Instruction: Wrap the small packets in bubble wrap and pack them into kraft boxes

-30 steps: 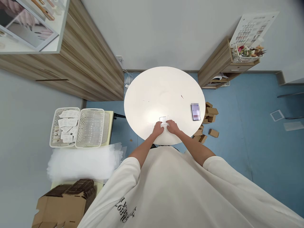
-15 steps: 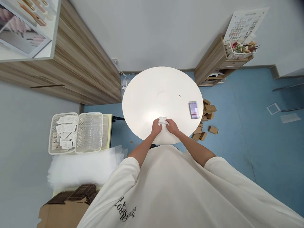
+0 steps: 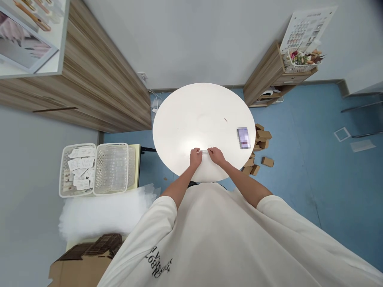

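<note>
Over the near part of the white oval table [image 3: 203, 115], a small clear plastic box [image 3: 204, 151] spans the gap between my hands, seen nearly edge-on as a thin pale strip. Its left end is pinched by the closed fingers of my left hand [image 3: 196, 158]. At the other end, the thumb and fingers of my right hand [image 3: 216, 156] close on it. Whether anything lies inside the box is too small to tell. A phone-like purple thing [image 3: 243, 138], blurred out, lies at the table's right side.
To the left stand a white basket of printed cards [image 3: 80, 167] and a white basket of clear plastic cases [image 3: 112, 167]. White translucent bags [image 3: 101, 215] and flattened cardboard [image 3: 80, 269] lie nearer. Small brown boxes [image 3: 263, 135] are on the floor at right.
The clear box has been tipped, from showing its flat face to showing a thin edge. My hands stay at its two ends, and the view has shifted slightly.
</note>
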Available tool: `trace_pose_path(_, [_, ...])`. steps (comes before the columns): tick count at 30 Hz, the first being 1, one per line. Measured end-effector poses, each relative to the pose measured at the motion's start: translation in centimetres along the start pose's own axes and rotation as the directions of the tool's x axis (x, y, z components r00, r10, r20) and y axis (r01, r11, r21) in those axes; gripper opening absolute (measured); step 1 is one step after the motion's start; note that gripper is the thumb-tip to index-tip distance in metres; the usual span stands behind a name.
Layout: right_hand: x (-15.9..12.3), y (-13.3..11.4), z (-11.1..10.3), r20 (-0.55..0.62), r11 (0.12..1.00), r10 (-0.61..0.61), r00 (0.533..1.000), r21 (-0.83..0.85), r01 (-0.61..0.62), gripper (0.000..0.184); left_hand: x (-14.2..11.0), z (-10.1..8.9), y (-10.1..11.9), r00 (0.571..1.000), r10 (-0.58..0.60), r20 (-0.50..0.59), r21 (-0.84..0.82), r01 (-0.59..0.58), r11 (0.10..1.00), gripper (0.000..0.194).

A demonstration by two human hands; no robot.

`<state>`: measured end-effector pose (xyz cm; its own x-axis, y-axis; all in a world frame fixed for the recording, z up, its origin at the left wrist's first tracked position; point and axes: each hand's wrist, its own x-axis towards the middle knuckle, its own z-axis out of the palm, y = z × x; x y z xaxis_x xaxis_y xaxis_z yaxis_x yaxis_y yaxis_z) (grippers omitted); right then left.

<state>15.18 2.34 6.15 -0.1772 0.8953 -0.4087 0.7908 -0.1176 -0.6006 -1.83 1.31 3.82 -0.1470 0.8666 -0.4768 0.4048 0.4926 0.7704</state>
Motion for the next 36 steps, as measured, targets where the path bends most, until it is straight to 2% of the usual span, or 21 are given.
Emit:
trace_pose_path(6, [0.2, 0.2, -0.3, 0.027, 1.0, -0.003, 1.0, -0.024, 0.004, 0.033, 0.1, -0.3, 0.1, 0.995, -0.099, 0.004, -0.062, 0.099, 0.993, 0.02])
trace_pose_path(13, [0.6, 0.4, -0.6, 0.057, 0.997, -0.037, 0.998, -0.07, 0.041, 0.035, 0.2, -0.6, 0.1, 0.993, -0.117, 0.003, -0.07, 0.117, 0.991, 0.019])
trace_pose_path(18, [0.0, 1.2, 0.4, 0.157, 0.989, -0.043, 0.987, -0.134, 0.064, 0.031, -0.4, -0.2, -0.7, 0.99, -0.141, 0.008, -0.034, 0.141, 0.989, 0.018])
trace_pose_path(23, [-0.7, 2.1, 1.7, 0.085, 0.991, 0.061, 0.994, -0.125, -0.05, 0.026, -1.0, 0.4, -1.7, 0.997, -0.082, -0.001, 0.025, 0.082, 0.996, 0.03])
trace_pose_path(26, [-0.7, 2.2, 2.0, 0.089, 0.991, 0.107, 0.99, -0.094, -0.099, 0.025, -1.0, 0.7, -1.9, 0.996, -0.08, 0.039, 0.025, 0.079, 0.997, 0.035])
trace_pose_path(29, [-0.6, 1.7, 1.9, 0.115, 0.994, 0.1, 0.988, -0.049, -0.094, 0.032, -0.9, 0.8, -1.7, 0.992, -0.074, 0.1, -0.004, 0.075, 0.997, 0.044])
trace_pose_path(31, [-0.6, 1.2, 1.7, 0.102, 0.996, 0.084, 0.991, -0.029, -0.082, 0.034, -0.8, 0.7, -1.3, 0.994, -0.058, 0.089, -0.001, 0.058, 0.998, 0.049])
trace_pose_path(36, [-0.2, 0.1, 0.5, 0.073, 1.0, 0.021, 0.997, -0.012, -0.02, 0.035, -0.3, -0.1, 0.1, 0.999, -0.01, 0.031, -0.022, 0.011, 1.0, 0.038])
